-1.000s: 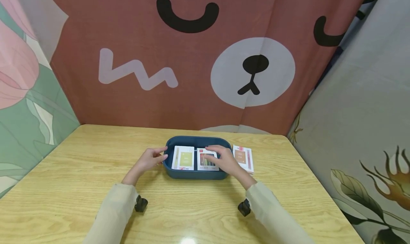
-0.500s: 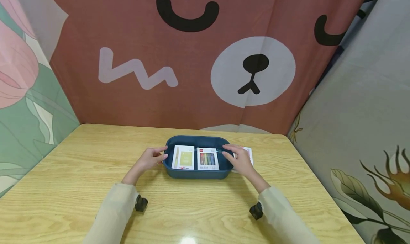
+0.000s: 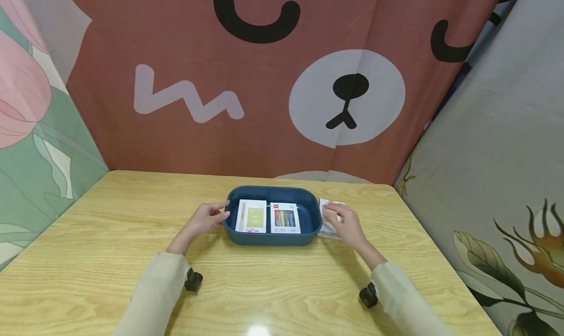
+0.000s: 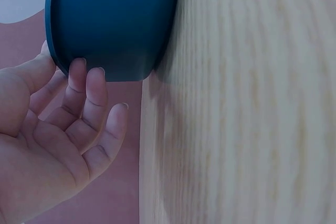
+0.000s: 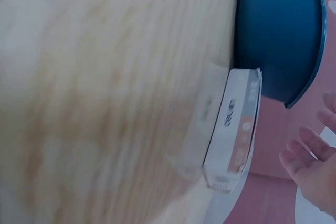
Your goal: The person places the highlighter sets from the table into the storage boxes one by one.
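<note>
A dark blue storage bin (image 3: 271, 239) stands on the table, with two flat white boxes side by side in it. The left box (image 3: 255, 217) bears a yellow-green label; the right box (image 3: 285, 218) pictures a row of coloured sticks. My left hand (image 3: 204, 219) holds the bin's left end, thumb at the rim and fingers against the outer wall. Beyond the bin's right end lies another white box (image 5: 231, 129) with an orange-brown panel, close to the bin. Over this box hovers my right hand (image 3: 347, 225), fingers loosely bent and apart from it in the right wrist view.
The wooden table (image 3: 264, 287) extends toward me and to both sides. A reddish-brown cloth (image 3: 198, 145) with a bear print hangs behind its far edge. Printed curtains hang at left and right. A black wrist camera (image 3: 368, 295) sits under each sleeve.
My right hand has moved right, from over the box with coloured sticks, past the bin's right end, to over the outside box. The left hand and the bin stay put.
</note>
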Action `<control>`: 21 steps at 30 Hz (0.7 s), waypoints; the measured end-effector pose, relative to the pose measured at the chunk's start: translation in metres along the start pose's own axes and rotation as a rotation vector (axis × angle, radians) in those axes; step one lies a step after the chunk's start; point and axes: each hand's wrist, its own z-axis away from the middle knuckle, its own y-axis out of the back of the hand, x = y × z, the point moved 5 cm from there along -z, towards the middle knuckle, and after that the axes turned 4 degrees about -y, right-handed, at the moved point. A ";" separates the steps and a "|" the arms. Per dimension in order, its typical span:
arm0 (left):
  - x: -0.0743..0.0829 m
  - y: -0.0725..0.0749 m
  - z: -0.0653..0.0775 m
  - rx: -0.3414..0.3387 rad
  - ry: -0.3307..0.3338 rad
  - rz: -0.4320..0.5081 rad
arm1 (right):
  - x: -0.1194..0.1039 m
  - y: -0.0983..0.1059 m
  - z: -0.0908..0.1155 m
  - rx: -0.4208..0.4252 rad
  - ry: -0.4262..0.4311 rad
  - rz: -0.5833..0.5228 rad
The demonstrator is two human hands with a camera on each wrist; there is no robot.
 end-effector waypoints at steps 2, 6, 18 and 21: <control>-0.001 0.000 0.000 0.001 0.002 -0.001 | 0.003 0.002 0.001 -0.006 -0.001 0.027; -0.001 0.000 -0.001 -0.002 0.004 0.002 | 0.009 0.003 0.004 -0.039 -0.028 0.094; -0.001 0.000 0.001 -0.002 0.004 0.019 | 0.023 -0.004 0.004 -0.215 -0.134 0.375; -0.001 0.000 0.001 -0.001 0.009 0.027 | 0.025 -0.005 0.004 -0.240 -0.184 0.386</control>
